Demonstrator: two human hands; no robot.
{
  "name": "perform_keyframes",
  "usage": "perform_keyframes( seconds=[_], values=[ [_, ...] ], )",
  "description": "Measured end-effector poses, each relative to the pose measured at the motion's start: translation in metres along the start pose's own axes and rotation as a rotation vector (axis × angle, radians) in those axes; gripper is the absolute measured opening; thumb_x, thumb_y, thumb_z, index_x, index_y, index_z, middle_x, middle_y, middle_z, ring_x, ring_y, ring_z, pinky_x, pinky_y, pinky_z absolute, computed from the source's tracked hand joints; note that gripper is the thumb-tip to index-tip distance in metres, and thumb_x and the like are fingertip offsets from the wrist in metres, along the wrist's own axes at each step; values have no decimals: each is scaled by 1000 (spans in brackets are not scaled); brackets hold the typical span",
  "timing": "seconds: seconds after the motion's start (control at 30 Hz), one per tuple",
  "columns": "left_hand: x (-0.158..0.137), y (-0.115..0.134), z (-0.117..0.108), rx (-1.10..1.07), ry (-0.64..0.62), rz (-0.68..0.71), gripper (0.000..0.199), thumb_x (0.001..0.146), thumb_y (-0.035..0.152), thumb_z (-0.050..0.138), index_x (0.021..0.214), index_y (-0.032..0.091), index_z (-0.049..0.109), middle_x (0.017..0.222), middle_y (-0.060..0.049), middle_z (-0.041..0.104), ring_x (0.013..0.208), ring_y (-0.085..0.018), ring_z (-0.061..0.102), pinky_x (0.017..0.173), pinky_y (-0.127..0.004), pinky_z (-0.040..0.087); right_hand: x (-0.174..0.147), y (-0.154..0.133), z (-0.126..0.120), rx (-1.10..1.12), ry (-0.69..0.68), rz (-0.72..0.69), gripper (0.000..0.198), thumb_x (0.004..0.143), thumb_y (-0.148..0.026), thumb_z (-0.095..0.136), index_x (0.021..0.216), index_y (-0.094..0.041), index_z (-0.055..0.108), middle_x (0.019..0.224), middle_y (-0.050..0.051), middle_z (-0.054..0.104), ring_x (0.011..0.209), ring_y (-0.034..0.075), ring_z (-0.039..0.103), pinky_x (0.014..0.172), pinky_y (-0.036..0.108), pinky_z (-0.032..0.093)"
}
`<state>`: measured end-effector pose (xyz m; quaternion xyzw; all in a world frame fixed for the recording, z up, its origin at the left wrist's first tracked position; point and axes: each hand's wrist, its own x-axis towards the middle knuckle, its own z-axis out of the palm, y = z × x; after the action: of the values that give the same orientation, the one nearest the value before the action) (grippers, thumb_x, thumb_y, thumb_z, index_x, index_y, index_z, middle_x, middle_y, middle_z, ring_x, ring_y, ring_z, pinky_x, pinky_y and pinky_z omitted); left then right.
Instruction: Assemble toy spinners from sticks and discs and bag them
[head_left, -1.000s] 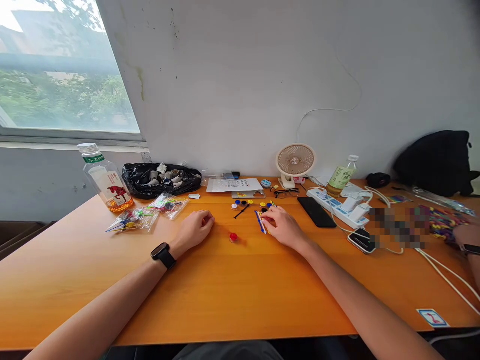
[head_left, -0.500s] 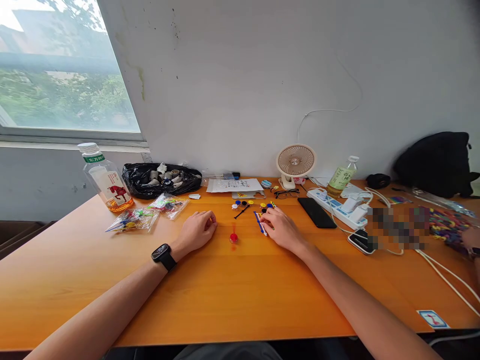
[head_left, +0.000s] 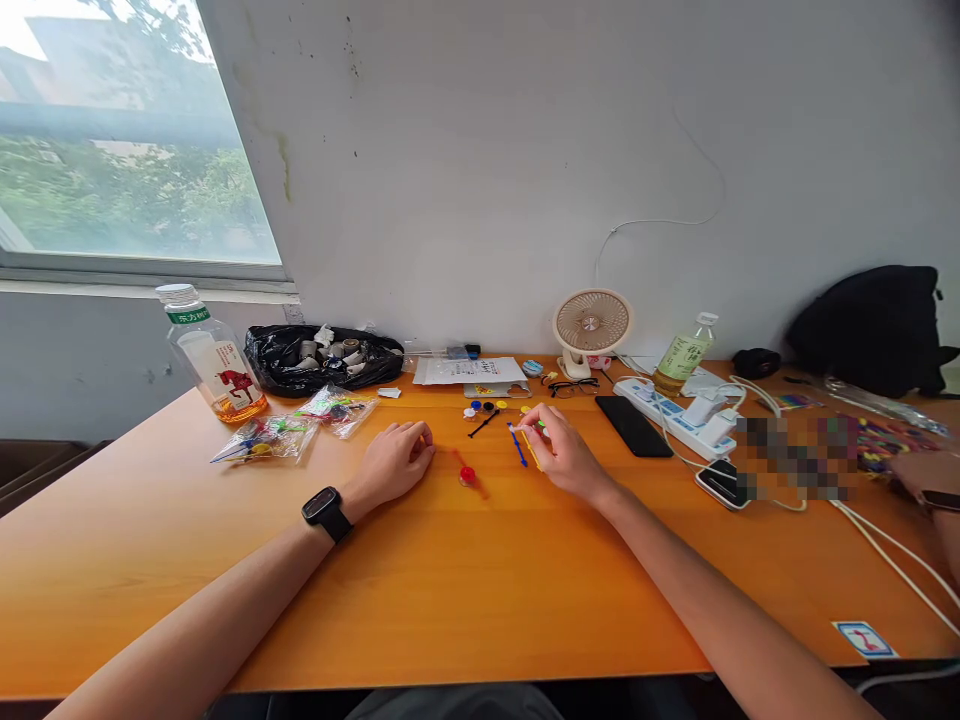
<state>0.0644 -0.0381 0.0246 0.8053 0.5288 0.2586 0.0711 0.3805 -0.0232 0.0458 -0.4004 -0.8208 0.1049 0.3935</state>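
Note:
My left hand (head_left: pixel 394 460) rests on the wooden table (head_left: pixel 420 600) with its fingers curled in, and nothing shows in it. Between my hands is a small red spinner (head_left: pixel 467 476); its thin arm is blurred by turning. My right hand (head_left: pixel 562 455) pinches a thin white plastic stick (head_left: pixel 515 428) at its fingertips. Close under those fingers lie a blue stick (head_left: pixel 517 444) and a yellow stick (head_left: pixel 533 452). A black stick (head_left: pixel 484 424) lies beyond the spinner, near several small coloured discs (head_left: pixel 490 407). Part of a green piece by my right fingers is covered.
Clear bags of coloured parts (head_left: pixel 270 440) lie at left, near a large bottle (head_left: pixel 221 365) and a black plastic bag (head_left: pixel 281 355). A fan (head_left: pixel 592 325), phone (head_left: pixel 634 425), power strip (head_left: pixel 675 420) and cables stand behind and right. Another person's wrist (head_left: pixel 934 480) shows at the right edge.
My right hand has lifted slightly and now holds the white stick that lay beside the blue one. The spinner's arm has turned. My left hand has not moved.

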Motion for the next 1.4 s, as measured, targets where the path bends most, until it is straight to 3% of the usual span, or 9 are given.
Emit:
perform_keyframes(
  seconds=[0.13, 0.27, 0.47, 0.6, 0.73, 0.93, 1.17, 1.4],
  values=[
    [1, 1, 0, 9, -12, -9, 7, 98, 29, 55, 96, 24, 58, 85, -3, 69, 83, -24, 59, 71, -34, 41, 0, 0, 1, 55, 15, 40, 11, 107, -28, 46, 103, -24, 55, 95, 5, 64, 85, 21, 62, 78, 33, 51],
    [1, 1, 0, 8, -16, -4, 7, 98, 29, 55, 96, 24, 58, 86, -4, 70, 84, -24, 60, 72, -34, 41, 1, 1, 0, 80, 69, 10, 23, 107, -26, 43, 106, -23, 66, 104, 8, 68, 94, 22, 66, 83, 35, 53],
    [0, 1, -1, 14, -20, -7, 8, 98, 30, 55, 96, 24, 59, 85, -4, 69, 83, -24, 61, 71, -33, 41, 2, 7, 1, 250, 90, 142, 34, 101, -23, 48, 117, -24, 78, 125, 8, 75, 117, 26, 69, 103, 42, 55],
    [0, 1, -1, 8, -15, -5, 8, 98, 30, 55, 95, 24, 59, 85, -4, 70, 83, -24, 61, 72, -34, 42, 1, 9, 4, 295, 85, 210, 33, 99, -22, 50, 115, -22, 78, 119, 9, 77, 112, 26, 72, 95, 41, 60],
    [0, 1, 0, -6, -13, -11, 8, 97, 29, 55, 96, 23, 60, 85, -5, 70, 83, -24, 61, 74, -35, 43, 1, 7, 1, 86, 9, 121, 23, 98, -23, 55, 104, -21, 77, 107, 9, 76, 99, 25, 71, 88, 40, 58],
    [0, 1, 0, -5, -9, -4, 7, 97, 29, 56, 95, 24, 59, 84, -4, 69, 83, -24, 61, 74, -34, 43, -3, 6, 1, -320, -188, 42, 10, 94, -17, 67, 88, -20, 75, 93, 8, 70, 96, 27, 61, 88, 42, 50],
    [0, 0, 1, -2, -4, 4, 6, 98, 29, 56, 96, 24, 59, 84, -3, 69, 82, -24, 60, 71, -33, 40, -4, 6, 4, -386, -227, 64, 15, 97, -12, 64, 85, -19, 68, 91, 7, 68, 93, 26, 61, 86, 39, 48],
    [0, 2, 1, 10, -3, 1, 7, 98, 29, 55, 95, 24, 58, 82, -3, 68, 82, -24, 59, 72, -34, 41, -1, -2, -1, -309, -150, 68, 13, 102, -17, 57, 92, -21, 64, 94, 7, 70, 92, 25, 63, 82, 37, 47]
  ],
)
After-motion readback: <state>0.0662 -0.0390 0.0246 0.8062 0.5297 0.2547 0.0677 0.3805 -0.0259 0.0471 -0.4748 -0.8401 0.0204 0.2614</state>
